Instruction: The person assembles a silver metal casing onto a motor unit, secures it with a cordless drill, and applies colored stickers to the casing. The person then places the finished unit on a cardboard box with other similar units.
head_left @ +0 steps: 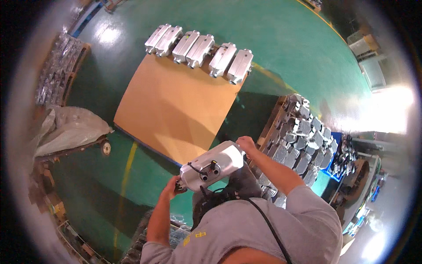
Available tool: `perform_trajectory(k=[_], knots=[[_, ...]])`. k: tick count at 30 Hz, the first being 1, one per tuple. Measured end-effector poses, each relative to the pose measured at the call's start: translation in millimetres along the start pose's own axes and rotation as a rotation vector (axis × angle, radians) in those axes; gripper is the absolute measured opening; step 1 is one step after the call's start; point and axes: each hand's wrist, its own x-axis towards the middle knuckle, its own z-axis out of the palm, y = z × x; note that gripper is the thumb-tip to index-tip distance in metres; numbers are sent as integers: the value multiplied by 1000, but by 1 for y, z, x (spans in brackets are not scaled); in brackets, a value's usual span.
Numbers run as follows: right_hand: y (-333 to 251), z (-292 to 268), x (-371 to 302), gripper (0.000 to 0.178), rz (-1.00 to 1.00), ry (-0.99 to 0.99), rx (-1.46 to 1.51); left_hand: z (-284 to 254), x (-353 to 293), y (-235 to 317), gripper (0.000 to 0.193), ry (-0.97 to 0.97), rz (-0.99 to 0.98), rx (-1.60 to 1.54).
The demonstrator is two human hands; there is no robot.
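Observation:
A silver, box-shaped heater unit (226, 159) is held level in front of my body. It has a rounded metal casing, an oval opening with two short round ports, and a black cable. My left hand (171, 188) is closed around its left end, by a dark fitting. My right hand (247, 145) grips its right end, fingers wrapped over the edge. Beyond it lies a tan board (171, 101) on a low base. Several similar silver units (223, 59) stand in a row along its far edge.
To the right, a wooden pallet (269, 125) bears a heap of grey metal castings (303, 136). A blue crate (336, 152) of dark parts stands behind it. At left are a plastic-covered cart (74, 127) and a pallet of wrapped parts (61, 66). Yellow lines cross the green floor (285, 39).

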Motion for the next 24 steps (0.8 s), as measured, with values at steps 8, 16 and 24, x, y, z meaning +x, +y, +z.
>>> perform_trajectory(k=[8,16,24], knots=[[51,-1,209,42,-105,29,138,61,121,48,82,-210,26,306],[12,11,362,51,-143,51,232,104,306,72,93,-52,363,481],[-25,31,453,43,-195,143,123,128,433,73,88,52,674,323]])
